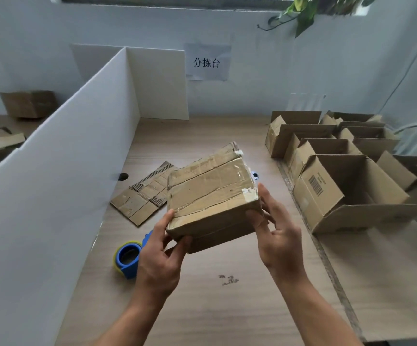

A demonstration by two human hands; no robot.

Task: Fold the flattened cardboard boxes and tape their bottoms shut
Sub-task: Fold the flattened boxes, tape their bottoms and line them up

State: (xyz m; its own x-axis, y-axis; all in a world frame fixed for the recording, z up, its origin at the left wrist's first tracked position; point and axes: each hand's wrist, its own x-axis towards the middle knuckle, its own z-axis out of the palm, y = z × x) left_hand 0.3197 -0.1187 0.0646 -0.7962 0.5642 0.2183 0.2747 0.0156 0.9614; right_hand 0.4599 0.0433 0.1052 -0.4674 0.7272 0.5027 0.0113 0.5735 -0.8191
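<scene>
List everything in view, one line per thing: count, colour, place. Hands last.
taped box: one, brown, held above the table, taped side up
flattened box: one, brown, on the table behind the taped box, to its left
tape dispenser: one, blue and yellow, on the table by the left hand
open boxes: several, exact count unclear, brown, clustered at the table's right
table: one, light wood
partition: one, white, along the table's left
paper sign: one, white with black characters, on the wall
plant: one, green, top right
left hand: grips the taped box's near left corner
right hand: grips its right side
</scene>
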